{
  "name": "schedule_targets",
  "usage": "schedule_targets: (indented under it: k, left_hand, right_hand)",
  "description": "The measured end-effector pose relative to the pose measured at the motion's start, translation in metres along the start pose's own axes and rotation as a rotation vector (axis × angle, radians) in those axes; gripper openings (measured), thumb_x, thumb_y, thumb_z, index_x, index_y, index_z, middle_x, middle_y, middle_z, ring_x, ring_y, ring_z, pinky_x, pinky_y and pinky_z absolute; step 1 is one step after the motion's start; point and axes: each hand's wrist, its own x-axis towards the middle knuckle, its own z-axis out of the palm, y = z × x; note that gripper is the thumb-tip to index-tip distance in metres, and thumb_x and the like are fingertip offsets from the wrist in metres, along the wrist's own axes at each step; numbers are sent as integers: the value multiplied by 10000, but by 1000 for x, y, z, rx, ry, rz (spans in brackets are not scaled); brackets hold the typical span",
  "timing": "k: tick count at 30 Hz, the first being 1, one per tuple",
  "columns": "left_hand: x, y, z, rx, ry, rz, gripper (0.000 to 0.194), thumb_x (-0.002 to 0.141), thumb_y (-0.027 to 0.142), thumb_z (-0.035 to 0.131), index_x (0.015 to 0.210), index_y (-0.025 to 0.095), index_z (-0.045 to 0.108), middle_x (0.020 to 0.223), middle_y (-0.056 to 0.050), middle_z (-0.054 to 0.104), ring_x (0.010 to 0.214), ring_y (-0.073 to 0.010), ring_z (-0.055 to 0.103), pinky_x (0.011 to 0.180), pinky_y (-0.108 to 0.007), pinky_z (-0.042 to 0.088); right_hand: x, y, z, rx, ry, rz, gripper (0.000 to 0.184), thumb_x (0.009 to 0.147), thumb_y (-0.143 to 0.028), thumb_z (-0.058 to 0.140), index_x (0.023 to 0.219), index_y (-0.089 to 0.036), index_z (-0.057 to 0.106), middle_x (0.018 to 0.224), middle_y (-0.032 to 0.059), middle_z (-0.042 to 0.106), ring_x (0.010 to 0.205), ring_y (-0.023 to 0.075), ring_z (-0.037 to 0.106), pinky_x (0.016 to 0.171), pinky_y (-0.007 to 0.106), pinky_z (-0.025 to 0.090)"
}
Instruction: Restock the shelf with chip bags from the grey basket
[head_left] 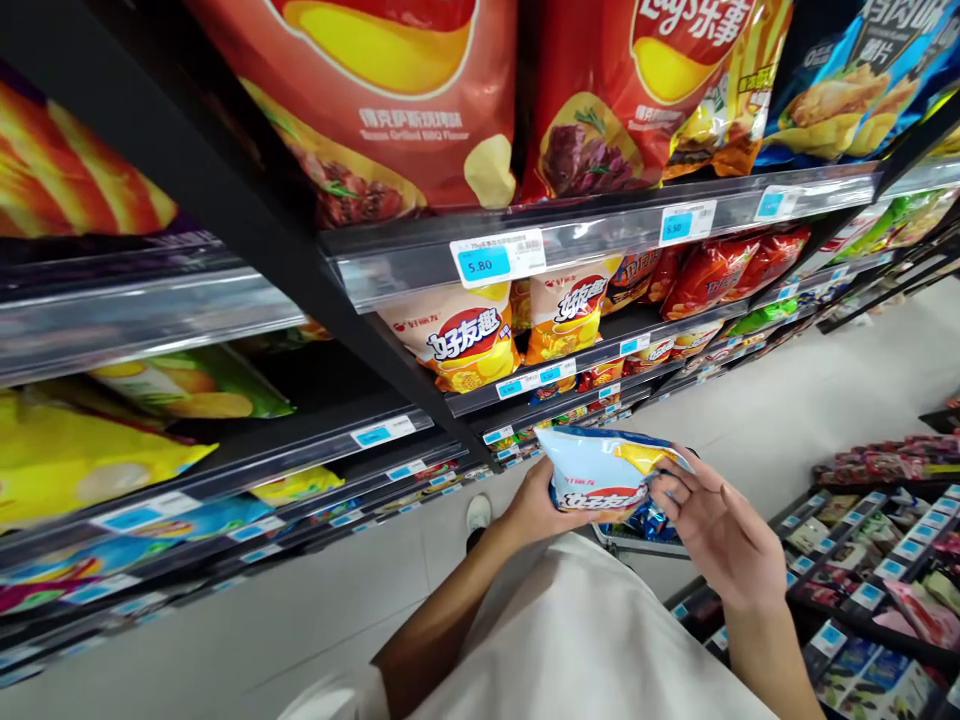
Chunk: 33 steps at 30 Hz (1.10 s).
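In front of my body, my left hand (534, 508) grips the left side of a light blue and white bag of chips (600, 470). The bag is puffed and tilted, with its printed front partly facing up. My right hand (724, 525) is at the bag's right end, palm turned up and thumb apart. Its fingers are slightly bent, and their tips touch or nearly touch the bag's edge. Beyond the bag, white and orange chip bags (469, 345) of a similar design stand on a shelf.
Large red chip bags (375, 110) fill the upper shelf, behind a clear rail with price tags (499, 258). A basket or cart (649, 545) holding blue packets is partly hidden below my hands. Low display racks (862, 560) stand at the right. Grey floor (787, 400) runs between.
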Motion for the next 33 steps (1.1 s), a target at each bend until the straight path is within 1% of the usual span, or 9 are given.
schedule_targets:
  k: [2,4,7,10,15,18,20,27,33]
  left_hand:
    - [0,3,-4,118,-61,85,740,517,338,965,1188,185,693,1169,-126,731,1087,-368,671,1028,-521,524]
    - [1,7,-6,131,-86,90,717,564,366,948,1204,191,678,1155,-109,732,1053,-345,683,985,-486,551]
    - [5,14,-5,0,-116,49,693,616,406,932,1216,190,662,1157,-103,737,1054,-330,693,955,-442,563]
    - [8,20,-3,-114,-137,25,715,630,440,928,1236,182,649,1221,-119,726,1125,-340,679,988,-438,545]
    - [13,24,5,-66,-114,40,671,690,532,876,1222,175,676,1273,-118,717,1207,-356,642,1079,-466,488]
    - [17,20,10,-143,-76,-17,683,795,682,724,1259,183,681,1312,-113,706,1270,-360,612,1128,-478,452]
    - [19,17,12,-218,-94,-71,708,852,744,608,1282,186,681,1338,-108,695,1314,-352,587,1162,-477,422]
    - [21,7,11,-327,-181,-115,686,886,740,568,1302,209,691,1374,-82,680,1345,-329,569,1222,-460,354]
    - [21,1,7,-364,-222,-227,669,847,729,639,1263,210,703,1340,-97,698,1259,-333,639,1129,-482,464]
  right_hand:
    - [3,-3,-1,-7,15,-2,402,885,-526,610,1207,-338,761,1221,88,735,1014,294,670,993,519,524]
    - [8,-5,-3,-21,52,-49,364,895,-491,618,1211,-359,742,1130,73,740,945,268,660,957,504,531]
    - [19,1,-8,-74,137,-159,322,896,-435,657,1205,-366,716,978,44,704,883,231,641,920,456,533]
    - [27,18,-17,-186,207,-179,356,851,-434,747,1195,-352,700,1028,38,692,946,224,650,934,416,532]
    - [27,55,-23,-345,117,9,700,761,-530,839,1372,-362,543,1395,60,604,1249,280,596,1048,451,523]
    - [24,71,-19,-336,78,157,946,718,-523,880,1501,-355,378,1521,78,528,1346,296,560,1113,479,507]
    - [23,78,-17,-315,61,225,1015,719,-510,886,1541,-349,313,1530,75,538,1356,293,565,1139,487,492]
    - [25,85,-18,-246,27,231,861,786,-486,847,1506,-367,392,1422,43,655,1245,300,660,1072,503,548]
    - [27,87,-19,-231,-11,244,762,820,-473,825,1464,-318,450,1399,60,672,1222,298,672,1065,502,549]
